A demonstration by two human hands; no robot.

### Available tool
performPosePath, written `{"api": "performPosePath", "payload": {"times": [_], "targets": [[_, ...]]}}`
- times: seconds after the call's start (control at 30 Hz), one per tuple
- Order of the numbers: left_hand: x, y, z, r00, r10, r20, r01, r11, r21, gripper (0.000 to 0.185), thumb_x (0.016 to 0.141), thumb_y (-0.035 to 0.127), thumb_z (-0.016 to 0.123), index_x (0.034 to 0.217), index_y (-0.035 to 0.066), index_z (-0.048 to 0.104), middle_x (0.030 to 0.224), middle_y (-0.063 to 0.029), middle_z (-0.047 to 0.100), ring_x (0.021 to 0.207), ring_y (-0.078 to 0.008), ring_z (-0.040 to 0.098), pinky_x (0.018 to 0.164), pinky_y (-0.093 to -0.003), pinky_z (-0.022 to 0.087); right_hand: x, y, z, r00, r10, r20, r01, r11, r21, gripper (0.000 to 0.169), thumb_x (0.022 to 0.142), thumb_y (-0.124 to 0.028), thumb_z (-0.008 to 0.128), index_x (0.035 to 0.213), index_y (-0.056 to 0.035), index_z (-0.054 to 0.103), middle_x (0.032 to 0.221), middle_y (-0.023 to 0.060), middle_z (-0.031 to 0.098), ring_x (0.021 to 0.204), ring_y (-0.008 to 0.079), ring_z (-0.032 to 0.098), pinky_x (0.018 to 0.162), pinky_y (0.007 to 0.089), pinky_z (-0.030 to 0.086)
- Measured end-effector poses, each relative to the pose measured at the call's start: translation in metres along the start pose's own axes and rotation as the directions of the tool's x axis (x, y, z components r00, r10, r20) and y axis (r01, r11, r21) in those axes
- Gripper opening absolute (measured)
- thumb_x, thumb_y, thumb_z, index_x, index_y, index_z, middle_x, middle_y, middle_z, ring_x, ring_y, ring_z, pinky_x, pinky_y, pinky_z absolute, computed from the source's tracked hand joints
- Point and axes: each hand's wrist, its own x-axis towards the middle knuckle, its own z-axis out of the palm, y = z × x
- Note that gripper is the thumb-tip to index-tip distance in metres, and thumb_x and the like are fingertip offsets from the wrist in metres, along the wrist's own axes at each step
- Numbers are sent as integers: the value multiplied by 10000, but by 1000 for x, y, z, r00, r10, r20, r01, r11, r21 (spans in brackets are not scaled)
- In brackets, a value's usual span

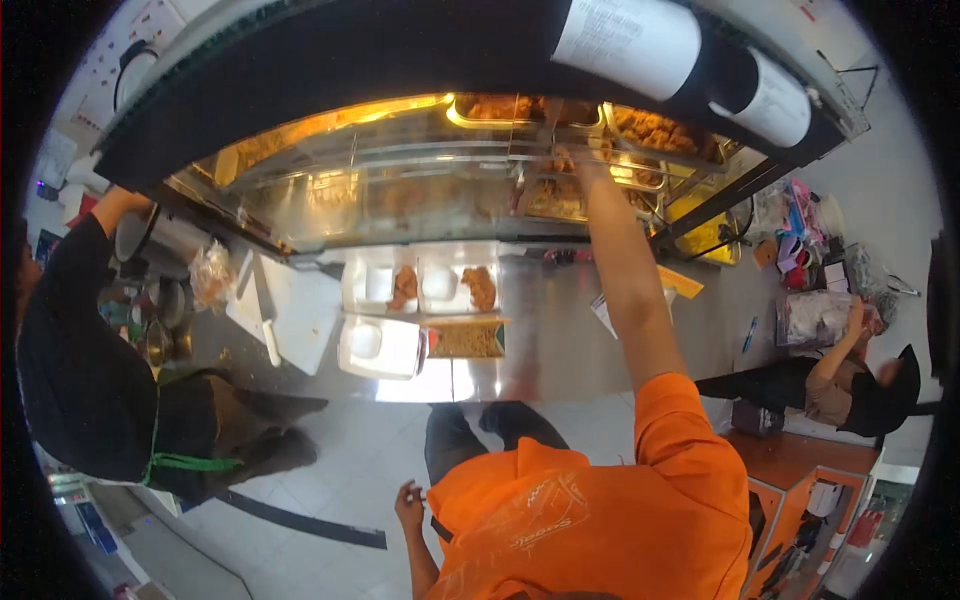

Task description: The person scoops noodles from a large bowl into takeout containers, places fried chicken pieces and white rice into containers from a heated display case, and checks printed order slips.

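My right arm reaches into a lit glass food warmer, and my right hand (581, 154) is at the trays of fried food, blurred behind the glass and rails. Whether it grips anything is unclear. Beside it is a metal tray of fried pieces (555, 199); another tray of fried chicken (652, 133) stands further back. My left hand (410, 501) hangs low at my side with nothing visible in it, fingers partly curled. On the steel counter before me, two open white boxes (381, 285) each hold a fried chicken piece (478, 289). Below them sit another white container (379, 347) and a patterned box (466, 340).
A white cutting board (300, 322) with a knife (270, 341) lies on the left, near a plastic bag (212, 276). One person in black (82, 360) stands at left, another (840, 382) at far right. Paper rolls (630, 45) hang on the warmer's top. A blue pen (749, 334) lies right.
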Motion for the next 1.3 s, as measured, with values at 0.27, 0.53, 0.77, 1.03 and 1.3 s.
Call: {"api": "performPosePath", "payload": {"times": [0.27, 0.53, 0.77, 1.03, 1.3], "targets": [[2, -36, -7, 998, 61, 32, -69, 912, 404, 234, 880, 131, 638, 1088, 41, 699, 829, -95, 709, 707, -180, 687, 562, -321, 549, -13, 11, -2, 984, 108, -140, -71, 967, 246, 397, 969, -269, 514, 1314, -79, 555, 1131, 212, 665, 1039, 387, 648, 918, 472, 512], [40, -81, 3, 999, -37, 35, 37, 999, -1, 234, 917, 181, 563, 1038, 62, 724, 814, -97, 710, 780, -174, 686, 733, -311, 545, -126, 25, -61, 981, 126, 149, -157, 962, 224, 480, 924, -357, 610, 1328, -101, 573, 1276, 212, 621, 1179, 379, 590, 1009, 452, 461], [110, -76, -1, 954, 284, 102, -291, 780, 554, 370, 936, 359, 587, 1061, 29, 699, 995, -212, 710, 961, -403, 675, 869, -465, 531, -273, -3, -19, 805, -21, -593, 35, 999, 12, 483, 867, -230, 706, 1299, -51, 583, 1306, 212, 543, 1122, 391, 572, 906, 472, 501], [144, 48, -26, 972, 232, -16, -229, 967, 106, 240, 916, 150, 625, 1127, 50, 676, 836, -103, 716, 730, -196, 710, 672, -342, 563, -357, -248, -66, 769, -593, -239, 513, 350, 784, 256, 809, -82, 690, 1062, -111, 660, 1082, 130, 642, 994, 330, 640, 894, 413, 511], [195, 191, -78, 901, 432, -29, -432, 902, 16, 205, 966, 116, 598, 1154, 60, 659, 938, -52, 686, 747, -143, 666, 664, -271, 553, -312, -339, 85, 782, -623, 16, 489, 629, 605, 217, 865, -118, 595, 1068, -126, 673, 1076, 75, 675, 942, 281, 652, 806, 446, 515]]}}
